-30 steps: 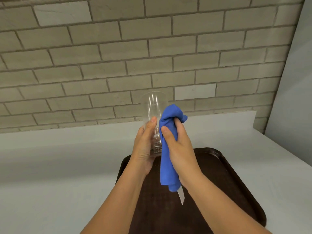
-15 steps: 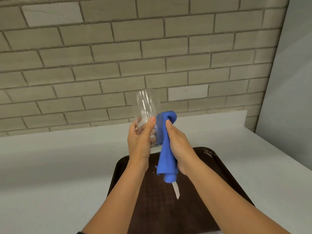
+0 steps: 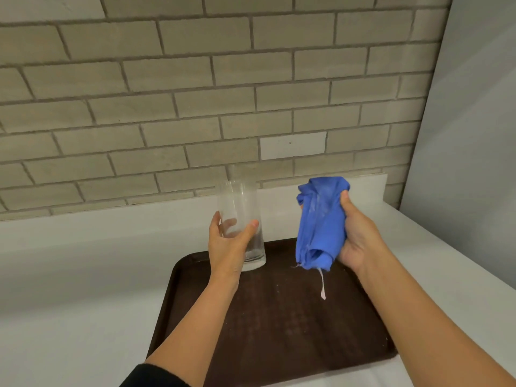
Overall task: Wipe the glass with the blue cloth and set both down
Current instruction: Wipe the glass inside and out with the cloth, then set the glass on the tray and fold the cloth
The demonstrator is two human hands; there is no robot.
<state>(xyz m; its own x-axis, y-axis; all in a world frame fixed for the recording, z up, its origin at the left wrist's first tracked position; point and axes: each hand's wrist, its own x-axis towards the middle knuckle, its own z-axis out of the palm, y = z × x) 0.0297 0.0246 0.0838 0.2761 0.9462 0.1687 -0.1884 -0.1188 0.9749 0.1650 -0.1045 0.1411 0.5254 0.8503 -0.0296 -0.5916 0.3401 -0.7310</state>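
Note:
A tall clear glass stands upright with its base at the far left corner of the dark brown tray. My left hand wraps its lower half, thumb on the right side and fingers showing through the glass. I cannot tell whether the base rests fully on the tray. To the right, apart from the glass, my right hand grips the bunched blue cloth above the tray's far right part. A thin white tag hangs from the cloth's lower end.
The tray lies on a white counter that runs to a beige brick wall at the back. A grey wall panel bounds the counter on the right.
The cloth has come off the glass and my hands have moved apart. The glass has gone down from mid-air to the tray's far left corner. The cloth has moved right.

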